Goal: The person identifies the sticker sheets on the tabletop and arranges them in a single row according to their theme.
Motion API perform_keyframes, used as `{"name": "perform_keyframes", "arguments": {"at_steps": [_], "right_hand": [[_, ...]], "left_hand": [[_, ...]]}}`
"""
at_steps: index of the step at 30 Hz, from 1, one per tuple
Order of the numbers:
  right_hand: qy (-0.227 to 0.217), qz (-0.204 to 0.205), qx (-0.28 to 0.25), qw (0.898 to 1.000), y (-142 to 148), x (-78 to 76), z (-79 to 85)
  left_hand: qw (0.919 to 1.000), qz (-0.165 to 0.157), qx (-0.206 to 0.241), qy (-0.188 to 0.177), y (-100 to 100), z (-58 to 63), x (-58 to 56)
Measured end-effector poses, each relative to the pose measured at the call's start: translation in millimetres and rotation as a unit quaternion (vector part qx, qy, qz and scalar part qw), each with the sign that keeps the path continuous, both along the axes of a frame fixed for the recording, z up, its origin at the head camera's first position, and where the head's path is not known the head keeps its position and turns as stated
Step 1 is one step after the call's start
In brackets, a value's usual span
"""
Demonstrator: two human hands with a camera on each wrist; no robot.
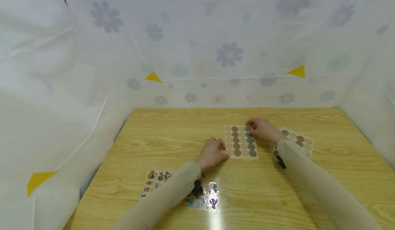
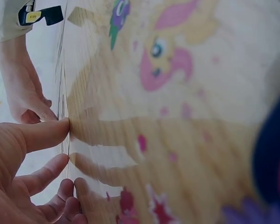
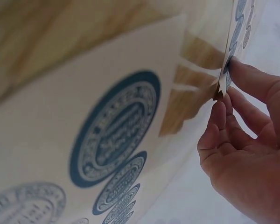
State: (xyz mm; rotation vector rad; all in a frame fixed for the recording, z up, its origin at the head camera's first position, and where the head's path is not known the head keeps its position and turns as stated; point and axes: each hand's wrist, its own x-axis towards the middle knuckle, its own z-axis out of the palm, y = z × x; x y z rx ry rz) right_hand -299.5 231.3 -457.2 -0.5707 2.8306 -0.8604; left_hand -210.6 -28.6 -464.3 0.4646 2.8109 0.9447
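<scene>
A cream sheet of round brown, pale and blue stickers [image 1: 240, 144] lies on the wooden table, between my hands. At its far right corner my right hand [image 1: 263, 130] pinches the edge; in the right wrist view the thumb lies on top and fingertips sit beneath the slightly lifted corner. My left hand [image 1: 211, 153] rests at the sheet's left side, thumb by the near left corner. In the left wrist view its thumb and fingertips [image 2: 60, 163] touch the tabletop, spread apart and holding nothing.
Partly under my right forearm lies a second sheet of round stickers [image 1: 308, 147]. A clear sheet of cartoon stickers [image 1: 213, 192] sits under my left forearm. White flowered curtains [image 1: 191, 51] enclose the table's back and sides, with yellow triangles [image 1: 297, 71] on them.
</scene>
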Motion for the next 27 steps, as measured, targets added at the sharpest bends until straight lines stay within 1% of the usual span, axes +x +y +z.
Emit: {"name": "perform_keyframes", "arguments": {"at_steps": [8, 11, 14, 19, 27], "right_hand": [[0.017, 0.019, 0.012, 1.000, -1.9, 0.9, -2.9], [0.030, 0.024, 0.020, 0.999, -1.6, -0.8, -5.8], [0.036, 0.028, 0.024, 0.999, -2.6, -1.0, -5.3], [0.029, 0.026, 0.022, 0.999, -6.2, 2.6, 0.5], [0.009, 0.032, 0.025, 0.999, -4.5, 4.9, 0.2]], "left_hand": [[1.0000, -0.003, -0.006, 0.001, -1.7, -3.3, -2.2], [1.0000, -0.003, -0.006, 0.001, -2.1, -2.4, -2.5], [1.0000, -0.005, -0.005, 0.003, -2.8, -1.0, -2.6], [0.9999, -0.011, -0.005, 0.006, -3.0, 0.9, -2.4], [0.9997, -0.018, -0.010, 0.016, -2.0, 0.3, -2.9]]}}
